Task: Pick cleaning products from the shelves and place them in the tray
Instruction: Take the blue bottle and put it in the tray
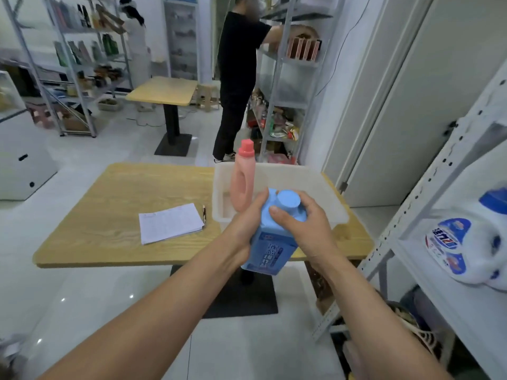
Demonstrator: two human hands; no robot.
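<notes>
What the hands hold: left hand [244, 223] and right hand [311, 229] both clamp the blue bottle [270, 249].
Bottle axis: 7 to 1 o'clock, cap uppermost.

Left hand [243, 224], right hand [312, 229], both curled

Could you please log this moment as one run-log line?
left hand, right hand: grip blue bottle | pink bottle: upright in tray | tray: on table
</notes>
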